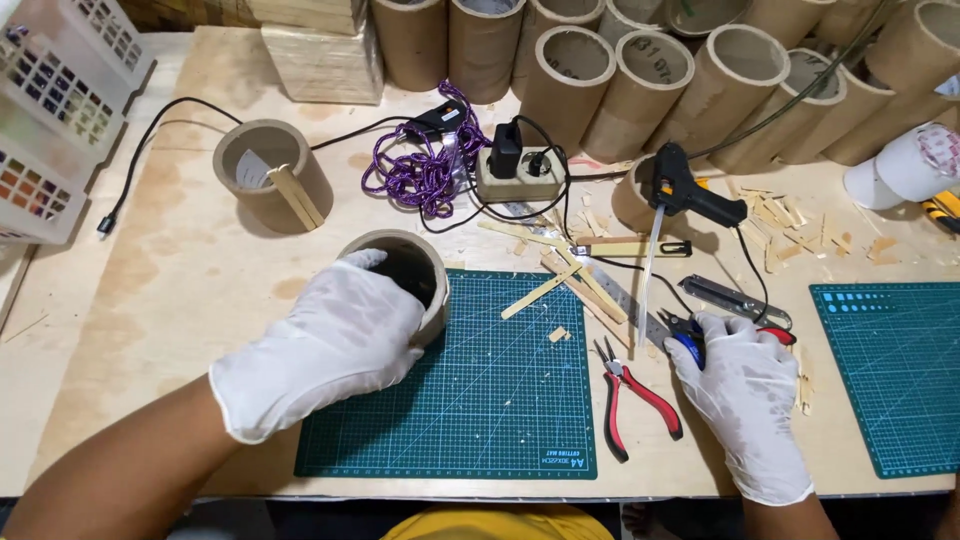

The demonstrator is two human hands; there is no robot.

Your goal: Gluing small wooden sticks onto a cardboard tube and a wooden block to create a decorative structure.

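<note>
Gloves of thin white cover both hands. The left hand (335, 340) wraps over the rim of a short cardboard tube (420, 280) standing upright on the far left corner of the green cutting mat (480, 400), clasping it firmly. The right hand (745, 385) lies on the wooden table (180, 290) just right of the mat, its fingers closed on the blue-handled cutters (685, 335). Red-handled pliers (630, 390) rest between the hands, untouched. Beyond them lie wooden strips (560, 280), a metal ruler (625, 300), a black glue gun (685, 190) and a power strip (520, 175).
</note>
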